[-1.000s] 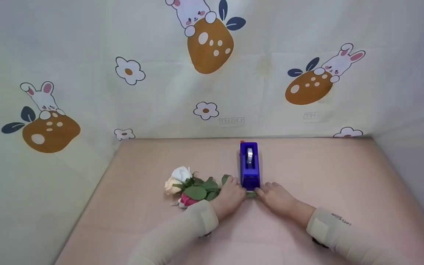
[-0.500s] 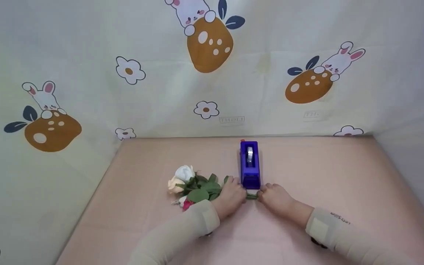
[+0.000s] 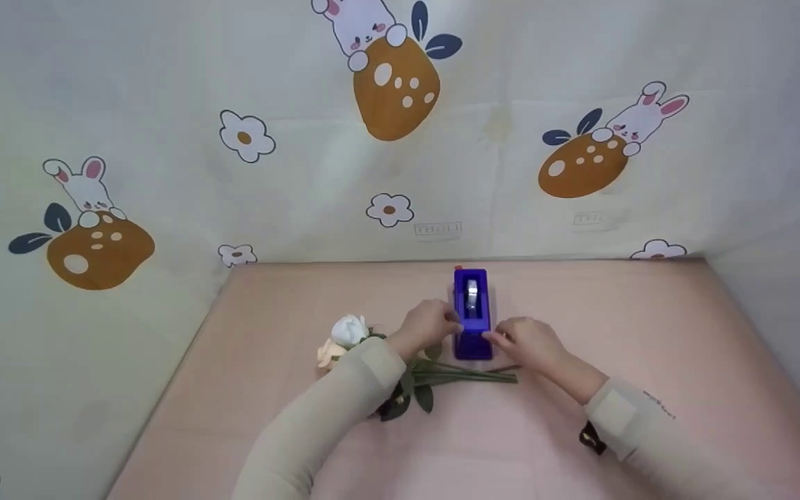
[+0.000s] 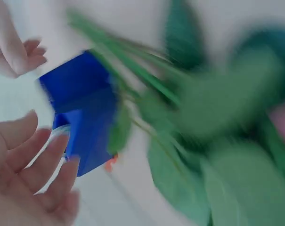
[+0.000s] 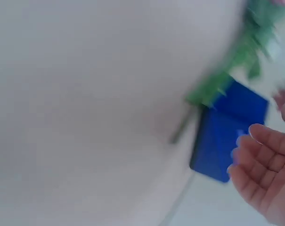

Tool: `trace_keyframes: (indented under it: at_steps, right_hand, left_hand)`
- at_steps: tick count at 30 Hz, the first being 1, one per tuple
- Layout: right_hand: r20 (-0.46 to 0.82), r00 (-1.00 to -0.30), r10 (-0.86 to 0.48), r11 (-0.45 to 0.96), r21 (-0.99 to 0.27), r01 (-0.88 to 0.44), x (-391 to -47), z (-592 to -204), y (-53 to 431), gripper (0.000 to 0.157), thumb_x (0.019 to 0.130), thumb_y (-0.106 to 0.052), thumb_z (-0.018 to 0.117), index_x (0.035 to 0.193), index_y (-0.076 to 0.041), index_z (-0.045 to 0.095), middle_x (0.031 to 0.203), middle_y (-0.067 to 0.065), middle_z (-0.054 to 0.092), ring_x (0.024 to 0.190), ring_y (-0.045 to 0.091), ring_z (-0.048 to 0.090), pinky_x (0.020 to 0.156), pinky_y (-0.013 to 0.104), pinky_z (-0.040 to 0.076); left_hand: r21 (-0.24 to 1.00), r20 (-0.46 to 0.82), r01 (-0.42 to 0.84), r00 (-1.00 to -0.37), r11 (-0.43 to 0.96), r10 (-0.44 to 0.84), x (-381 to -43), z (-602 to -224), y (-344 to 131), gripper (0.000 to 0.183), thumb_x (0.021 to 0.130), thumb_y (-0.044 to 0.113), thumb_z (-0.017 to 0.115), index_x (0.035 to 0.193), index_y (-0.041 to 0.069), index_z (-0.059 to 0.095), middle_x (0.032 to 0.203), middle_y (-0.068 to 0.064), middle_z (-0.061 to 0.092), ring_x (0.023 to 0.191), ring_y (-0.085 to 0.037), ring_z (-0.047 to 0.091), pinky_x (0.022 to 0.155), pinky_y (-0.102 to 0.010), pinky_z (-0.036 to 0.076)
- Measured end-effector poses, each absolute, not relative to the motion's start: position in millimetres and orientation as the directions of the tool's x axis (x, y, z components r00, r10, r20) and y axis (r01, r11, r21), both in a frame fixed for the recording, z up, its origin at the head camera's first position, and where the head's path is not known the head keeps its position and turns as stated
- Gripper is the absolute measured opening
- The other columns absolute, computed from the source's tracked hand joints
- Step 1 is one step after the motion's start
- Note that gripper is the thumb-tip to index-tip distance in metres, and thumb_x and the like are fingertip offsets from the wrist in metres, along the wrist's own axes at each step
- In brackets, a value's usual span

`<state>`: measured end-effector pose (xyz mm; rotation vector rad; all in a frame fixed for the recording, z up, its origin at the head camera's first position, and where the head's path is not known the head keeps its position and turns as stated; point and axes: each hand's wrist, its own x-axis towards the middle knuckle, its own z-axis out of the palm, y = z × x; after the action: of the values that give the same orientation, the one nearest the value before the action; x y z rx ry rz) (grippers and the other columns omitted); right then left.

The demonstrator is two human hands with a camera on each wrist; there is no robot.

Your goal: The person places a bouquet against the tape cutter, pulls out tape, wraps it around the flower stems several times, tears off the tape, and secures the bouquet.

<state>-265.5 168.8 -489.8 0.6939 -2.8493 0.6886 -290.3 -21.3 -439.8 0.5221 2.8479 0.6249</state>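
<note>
A blue tape dispenser (image 3: pixel 472 324) with a tape roll (image 3: pixel 471 294) stands on the table. My left hand (image 3: pixel 428 326) hovers at its left side, fingers relaxed and holding nothing, as the left wrist view shows. Opposite it, my right hand (image 3: pixel 530 342) is at the dispenser's right side, fingers loosely bent with nothing seen between them. Whether either hand touches the dispenser, I cannot tell. In front of it lie artificial roses with bare green stems (image 3: pixel 469 376) pointing right. A white rose (image 3: pixel 349 330) and a peach rose (image 3: pixel 330 354) show; my left sleeve hides other blooms.
A pink-beige cloth covers the table (image 3: pixel 580 298). Patterned curtains (image 3: pixel 303 173) with rabbits and flowers rise at the back and both sides. An orange-red bit (image 3: pixel 459 267) shows at the dispenser's far end. Both wrist views are partly blurred.
Both hands have let go of the flower stems and moved away from me, up beside the dispenser. The stems now lie uncovered on the table.
</note>
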Motion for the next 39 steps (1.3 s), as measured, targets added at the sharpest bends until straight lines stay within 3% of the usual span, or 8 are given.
trace_keyframes:
  at_steps: [2, 4, 9, 17, 23, 28, 34, 39]
  right_hand:
    - [0.086, -0.952, -0.295, 0.69, -0.67, -0.274, -274, -483, 168, 0.03, 0.091, -0.027, 0.056, 0.074, -0.002, 0.063, 0.058, -0.004, 0.049, 0.051, 0.008, 0.04, 0.047, 0.024, 0.034]
    - [-0.085, -0.968, -0.235, 0.537, -0.841, -0.056, -281, -480, 166, 0.028, 0.091, -0.023, 0.056, 0.072, -0.002, 0.059, 0.055, -0.005, 0.045, 0.048, 0.007, 0.037, 0.046, 0.022, 0.03]
    - [-0.343, -0.909, -0.235, 0.326, -0.909, 0.259, -288, -481, 158, 0.03, 0.089, -0.018, 0.057, 0.061, -0.009, 0.049, 0.047, -0.007, 0.037, 0.039, 0.004, 0.029, 0.039, 0.02, 0.023]
    - [-0.447, -0.873, -0.194, 0.272, -0.88, 0.39, -296, -481, 154, 0.015, 0.083, -0.013, 0.06, 0.069, -0.01, 0.06, 0.047, -0.007, 0.036, 0.04, 0.003, 0.028, 0.039, 0.019, 0.022]
    - [-0.463, -0.867, -0.184, 0.239, -0.877, 0.418, -299, -481, 151, 0.021, 0.081, -0.01, 0.06, 0.062, -0.01, 0.051, 0.045, -0.007, 0.036, 0.039, 0.004, 0.032, 0.038, 0.019, 0.025]
    - [-0.516, -0.835, -0.19, 0.189, -0.854, 0.485, -305, -476, 149, 0.023, 0.079, -0.006, 0.059, 0.06, -0.01, 0.047, 0.043, -0.008, 0.034, 0.037, 0.003, 0.031, 0.039, 0.017, 0.027]
    - [-0.574, -0.789, -0.22, 0.137, -0.819, 0.558, -310, -473, 148, 0.02, 0.079, -0.002, 0.058, 0.063, -0.009, 0.048, 0.042, -0.009, 0.033, 0.037, 0.002, 0.03, 0.038, 0.015, 0.027]
    - [-0.563, -0.775, -0.288, 0.052, -0.817, 0.574, -312, -461, 146, 0.018, 0.081, -0.003, 0.055, 0.065, -0.009, 0.048, 0.043, -0.009, 0.034, 0.037, 0.001, 0.03, 0.038, 0.015, 0.025]
  left_hand:
    - [0.612, -0.176, 0.158, -0.928, 0.775, 0.328, -297, -439, -19, 0.017, 0.086, 0.015, 0.064, 0.096, 0.003, 0.069, 0.096, -0.008, 0.068, 0.086, -0.02, 0.062, 0.074, -0.031, 0.05]
    - [0.691, -0.239, 0.057, -0.923, 0.72, 0.303, -303, -441, -18, 0.017, 0.085, 0.011, 0.063, 0.096, -0.001, 0.068, 0.095, -0.013, 0.068, 0.085, -0.023, 0.063, 0.072, -0.032, 0.051]
    - [0.72, -0.345, -0.061, -0.896, 0.691, 0.28, -310, -450, -14, 0.016, 0.084, 0.009, 0.063, 0.091, -0.005, 0.068, 0.088, -0.017, 0.069, 0.086, -0.03, 0.064, 0.067, -0.033, 0.052]
    - [0.743, -0.398, -0.136, -0.877, 0.655, 0.269, -310, -452, -16, 0.013, 0.083, 0.007, 0.064, 0.088, -0.005, 0.068, 0.087, -0.015, 0.069, 0.084, -0.028, 0.065, 0.068, -0.032, 0.051]
    - [0.68, -0.374, -0.095, -0.898, 0.727, 0.232, -310, -453, -14, 0.011, 0.083, 0.01, 0.065, 0.085, -0.001, 0.068, 0.076, -0.007, 0.068, 0.065, -0.017, 0.06, 0.068, -0.033, 0.052]
    - [0.683, -0.354, -0.062, -0.9, 0.728, 0.256, -310, -452, -14, 0.013, 0.084, 0.01, 0.065, 0.082, -0.002, 0.069, 0.078, -0.011, 0.069, 0.057, -0.013, 0.054, 0.065, -0.032, 0.051]
    - [0.703, -0.344, -0.06, -0.901, 0.709, 0.264, -309, -454, -15, 0.014, 0.084, 0.009, 0.065, 0.077, -0.003, 0.068, 0.077, -0.013, 0.069, 0.055, -0.012, 0.053, 0.053, -0.024, 0.044]
    - [0.689, -0.348, -0.056, -0.9, 0.723, 0.262, -310, -456, -15, 0.016, 0.084, 0.01, 0.065, 0.073, -0.002, 0.067, 0.072, -0.01, 0.068, 0.056, -0.013, 0.054, 0.05, -0.022, 0.041]
